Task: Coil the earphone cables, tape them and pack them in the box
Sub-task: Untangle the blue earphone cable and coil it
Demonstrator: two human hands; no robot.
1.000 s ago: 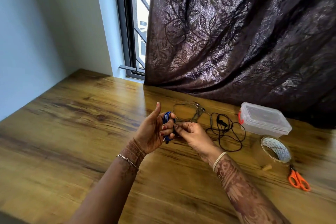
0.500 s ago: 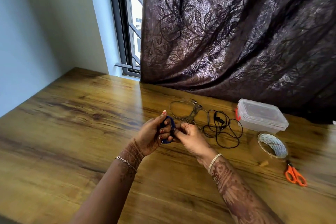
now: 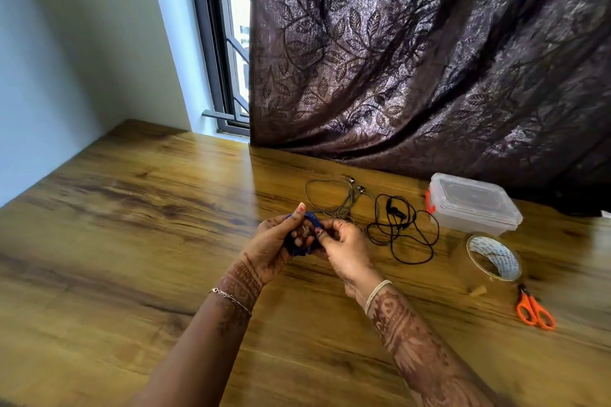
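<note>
Both hands clamp one blue earphone coil [image 3: 302, 235]: left hand [image 3: 274, 243] curls round it, right hand [image 3: 344, 248] pinches its right edge, above the table [image 3: 132, 241].

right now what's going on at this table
A person is coiling a blue earphone cable. The left hand holds the coil and the right hand pinches it. A grey earphone cable and a black earphone cable lie loose on the wooden table just beyond the hands. The clear box, lid on, the tape roll and the orange scissors sit untouched to the right.
</note>
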